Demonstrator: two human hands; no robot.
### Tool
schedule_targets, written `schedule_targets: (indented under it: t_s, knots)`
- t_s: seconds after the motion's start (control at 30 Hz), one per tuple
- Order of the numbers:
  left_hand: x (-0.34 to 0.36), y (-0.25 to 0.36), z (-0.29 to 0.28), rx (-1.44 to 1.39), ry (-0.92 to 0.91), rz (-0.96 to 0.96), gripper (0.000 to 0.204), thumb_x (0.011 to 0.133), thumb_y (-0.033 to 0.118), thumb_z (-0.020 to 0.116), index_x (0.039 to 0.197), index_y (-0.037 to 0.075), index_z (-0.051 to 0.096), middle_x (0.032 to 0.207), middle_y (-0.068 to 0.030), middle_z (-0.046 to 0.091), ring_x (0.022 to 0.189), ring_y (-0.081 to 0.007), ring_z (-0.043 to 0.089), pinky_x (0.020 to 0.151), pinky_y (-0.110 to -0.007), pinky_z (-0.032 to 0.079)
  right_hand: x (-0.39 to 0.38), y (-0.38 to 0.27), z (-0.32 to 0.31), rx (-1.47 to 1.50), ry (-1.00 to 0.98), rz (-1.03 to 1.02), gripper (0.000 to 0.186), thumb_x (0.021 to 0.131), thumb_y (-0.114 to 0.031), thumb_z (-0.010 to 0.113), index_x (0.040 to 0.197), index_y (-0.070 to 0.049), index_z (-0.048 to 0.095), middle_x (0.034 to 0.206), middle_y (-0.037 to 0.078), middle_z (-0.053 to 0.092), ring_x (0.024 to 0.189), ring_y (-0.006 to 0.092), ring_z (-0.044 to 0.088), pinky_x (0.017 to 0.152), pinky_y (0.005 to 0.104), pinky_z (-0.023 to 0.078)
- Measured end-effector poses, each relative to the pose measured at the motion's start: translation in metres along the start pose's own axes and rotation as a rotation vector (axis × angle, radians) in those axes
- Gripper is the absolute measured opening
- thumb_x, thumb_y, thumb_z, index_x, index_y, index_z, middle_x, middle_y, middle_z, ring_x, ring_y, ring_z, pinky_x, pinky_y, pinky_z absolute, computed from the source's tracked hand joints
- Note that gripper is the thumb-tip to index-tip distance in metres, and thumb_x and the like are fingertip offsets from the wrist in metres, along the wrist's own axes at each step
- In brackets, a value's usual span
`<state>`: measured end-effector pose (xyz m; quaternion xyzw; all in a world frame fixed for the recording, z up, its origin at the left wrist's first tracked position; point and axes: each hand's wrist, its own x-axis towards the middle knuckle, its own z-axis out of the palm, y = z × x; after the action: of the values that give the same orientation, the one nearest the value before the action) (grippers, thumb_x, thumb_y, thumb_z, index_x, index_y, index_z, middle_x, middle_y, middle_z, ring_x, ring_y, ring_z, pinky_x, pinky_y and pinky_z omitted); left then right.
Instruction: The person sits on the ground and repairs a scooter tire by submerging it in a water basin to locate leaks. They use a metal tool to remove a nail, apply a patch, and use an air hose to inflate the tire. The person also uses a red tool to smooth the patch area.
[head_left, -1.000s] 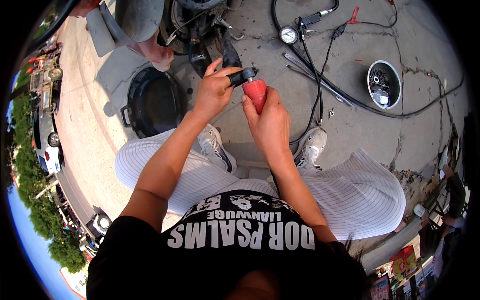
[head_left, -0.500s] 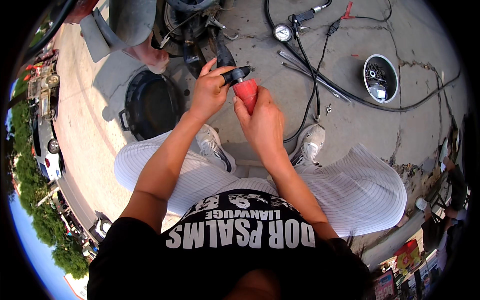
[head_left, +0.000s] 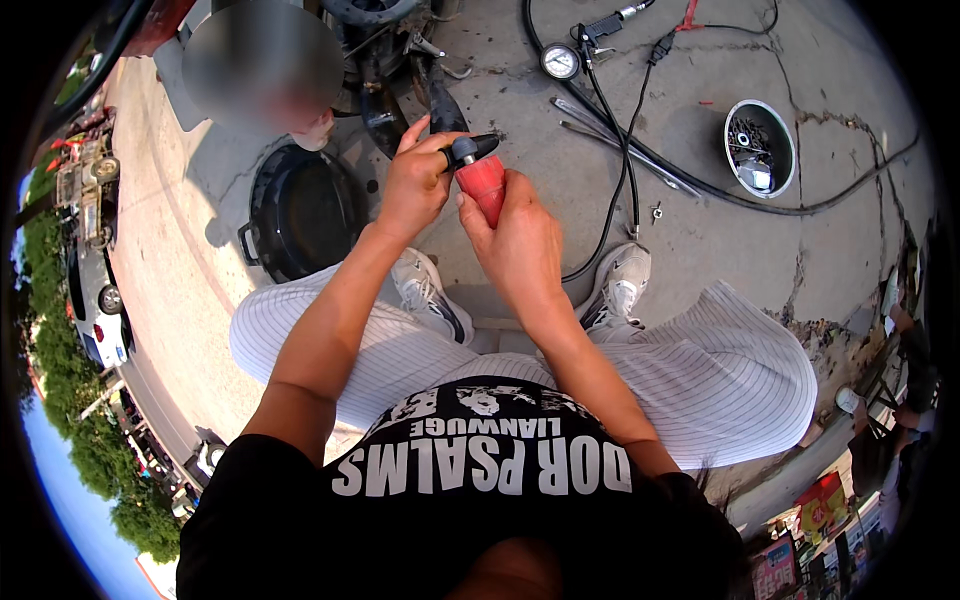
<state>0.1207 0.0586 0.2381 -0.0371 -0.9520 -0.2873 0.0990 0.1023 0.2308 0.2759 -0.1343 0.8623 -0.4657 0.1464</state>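
My left hand (head_left: 415, 188) is closed around a black rubber piece (head_left: 486, 144), which looks like a folded inner tube; its end sticks out to the right of my fingers. My right hand (head_left: 520, 235) grips a red-bodied tool (head_left: 482, 188) with a rounded grey head. That head meets the black rubber right beside my left fingers. Behind my left hand, dark glossy strips (head_left: 380, 115) run up toward a wheel and other dark machine parts (head_left: 370, 15). Whether the strips join the held piece is hidden by my hand.
A black basin (head_left: 290, 225) sits left of my hands. On the right are a pressure gauge (head_left: 560, 62) with black hoses, long metal bars (head_left: 640, 155), a small metal fitting (head_left: 657, 212) and a metal bowl (head_left: 733, 165) of small parts. Another person (head_left: 265, 70) is at the upper left.
The red tool and my right hand have shifted slightly left, its grey head moving along the black rubber toward my left fingers. My left hand keeps its hold.
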Motion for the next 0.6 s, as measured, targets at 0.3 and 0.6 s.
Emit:
schedule_targets:
  t_s: [0.3,0.6]
  knots:
    - [0.0019,-0.0012,-0.0037,0.040,-0.037,0.038,0.027,0.067,-0.010,0.057,0.090,0.002,0.066,0.101,-0.0089,0.066,0.098,-0.0237,0.060,0.106,-0.046,0.030,0.0036,0.0021,-0.0084,0.003,-0.068,0.077,0.042,0.082,-0.032,0.065,0.101,0.005,0.054,0.080,0.026,0.062,0.072,0.0425,0.062,0.063,0.0467,0.049]
    - [0.0014,-0.0010,-0.0032,0.049,-0.043,0.069,0.034,0.064,-0.013,0.054,0.091,0.003,0.066,0.101,-0.0083,0.065,0.097,-0.0240,0.060,0.106,-0.045,0.029,0.0043,0.0073,-0.0061,-0.032,-0.026,0.053,0.042,0.082,-0.032,0.065,0.098,0.005,0.054,0.079,0.026,0.062,0.070,0.0422,0.062,0.063,0.0472,0.048]
